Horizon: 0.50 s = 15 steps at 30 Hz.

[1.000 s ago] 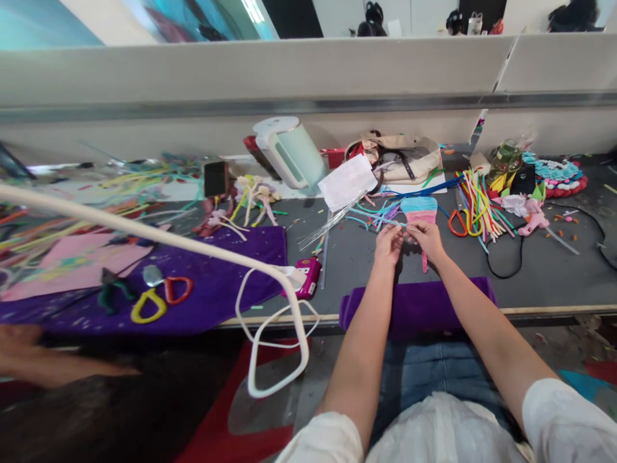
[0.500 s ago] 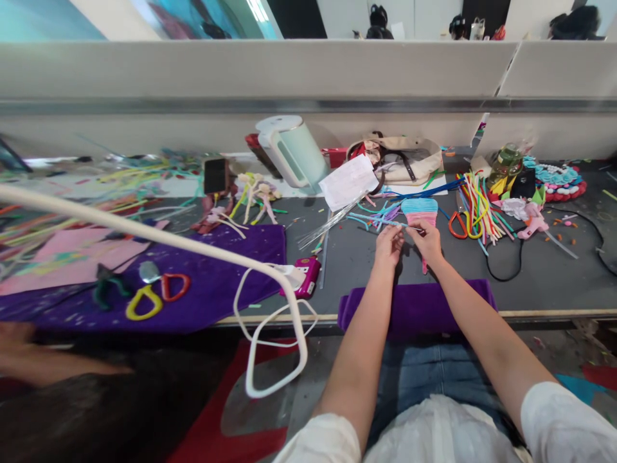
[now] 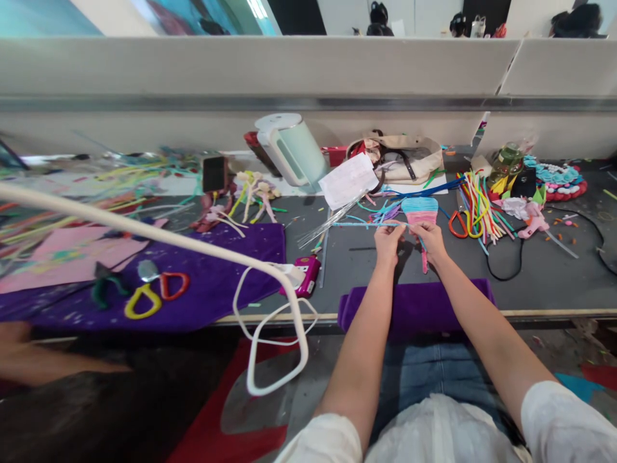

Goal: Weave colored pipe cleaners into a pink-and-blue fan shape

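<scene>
Pinched in my left hand (image 3: 388,244) is a light blue pipe cleaner (image 3: 357,224) that sticks out leftward, roughly level. My right hand (image 3: 429,241) is closed on the same blue strand, close to my left fingertips; a short blue end hangs below its fingers. Just behind my right hand lies a flat piece with blue and pink stripes (image 3: 420,205), its pink tip showing below the hand. More blue and purple pipe cleaners (image 3: 389,211) lie loose behind my left hand. A purple roll of cloth (image 3: 419,307) lies under my forearms at the table edge.
A white lamp arm (image 3: 193,241) crosses the left side, over a purple cloth (image 3: 260,257) with scissors (image 3: 143,302) and pliers (image 3: 108,284). A kettle (image 3: 294,151), a bag (image 3: 424,161) and bundled pipe cleaners (image 3: 477,206) stand behind. Another person's arm (image 3: 53,357) is at lower left.
The blue pipe cleaner now extends straight out to the left of my left hand, and a short end shows under my right hand. Both hands have shifted only slightly.
</scene>
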Available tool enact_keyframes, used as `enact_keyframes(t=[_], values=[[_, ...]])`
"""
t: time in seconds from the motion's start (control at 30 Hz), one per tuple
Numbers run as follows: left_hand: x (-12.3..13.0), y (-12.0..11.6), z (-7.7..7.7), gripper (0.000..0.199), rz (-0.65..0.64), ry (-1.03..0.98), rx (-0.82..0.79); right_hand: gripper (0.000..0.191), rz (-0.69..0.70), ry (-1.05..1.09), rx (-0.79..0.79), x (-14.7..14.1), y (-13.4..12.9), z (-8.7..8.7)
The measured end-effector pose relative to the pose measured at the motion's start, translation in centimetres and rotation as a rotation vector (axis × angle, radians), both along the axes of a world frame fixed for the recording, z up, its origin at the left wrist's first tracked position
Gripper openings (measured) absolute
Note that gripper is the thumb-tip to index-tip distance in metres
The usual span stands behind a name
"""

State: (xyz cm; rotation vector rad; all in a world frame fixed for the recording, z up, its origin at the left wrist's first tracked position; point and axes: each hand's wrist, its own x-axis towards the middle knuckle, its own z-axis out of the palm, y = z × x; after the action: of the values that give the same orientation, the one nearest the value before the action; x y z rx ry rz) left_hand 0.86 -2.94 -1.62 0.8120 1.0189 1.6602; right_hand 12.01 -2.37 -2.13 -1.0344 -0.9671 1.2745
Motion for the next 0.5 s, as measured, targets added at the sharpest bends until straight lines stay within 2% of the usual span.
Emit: enact_keyframes(t=[0.13,0.23,0.37,0.5], values=[[0.2,0.0,0.0,0.017,0.046,0.076,0.013,0.028,0.033,0.054,-0.088,0.1,0.0,0.1],[0.1,0.1,-0.1,0.019,0.016,0.019,-0.025,0.031,0.06,0.057,-0.069,0.3,0.1,0.1],[-0.4,0.4,-0.4,0.026,-0.032,-0.125,-0.116,0.036,0.104,-0.018,0.022,0.7,0.2,0.1],[-0.9,0.6,-0.4,0.029,-0.084,-0.231,-0.179,0.034,0.159,-0.223,0.207,0.9,0.1,0.0]])
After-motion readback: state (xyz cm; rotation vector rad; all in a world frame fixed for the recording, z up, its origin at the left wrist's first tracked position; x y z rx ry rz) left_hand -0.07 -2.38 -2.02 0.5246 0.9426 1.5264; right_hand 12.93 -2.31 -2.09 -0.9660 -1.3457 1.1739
